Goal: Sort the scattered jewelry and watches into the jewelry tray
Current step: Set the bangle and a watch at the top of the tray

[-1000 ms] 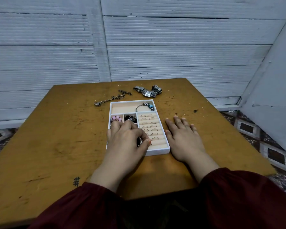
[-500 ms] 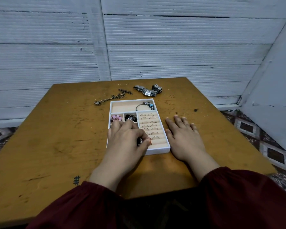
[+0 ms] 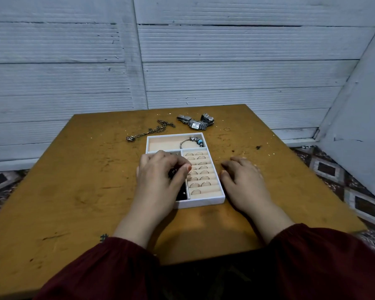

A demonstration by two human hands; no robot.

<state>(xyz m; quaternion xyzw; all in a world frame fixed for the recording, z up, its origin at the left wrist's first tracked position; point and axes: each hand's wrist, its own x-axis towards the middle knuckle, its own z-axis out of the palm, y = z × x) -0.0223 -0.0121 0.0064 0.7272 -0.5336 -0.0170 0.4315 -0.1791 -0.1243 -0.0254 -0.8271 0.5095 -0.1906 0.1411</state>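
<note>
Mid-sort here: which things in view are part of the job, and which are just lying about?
Job: jewelry tray; chain, watches and loose ring outside it; bracelet and slotted rings inside it.
Lying about: dark crumbs on the table; patterned floor.

Head camera looks forward and down, close over table [image 3: 74,191].

Left grip [image 3: 160,176] curls over tray [image 3: 204,202] left compartments; right grip [image 3: 243,178] lies flat on worktop [image 3: 74,191] beside tray.
</note>
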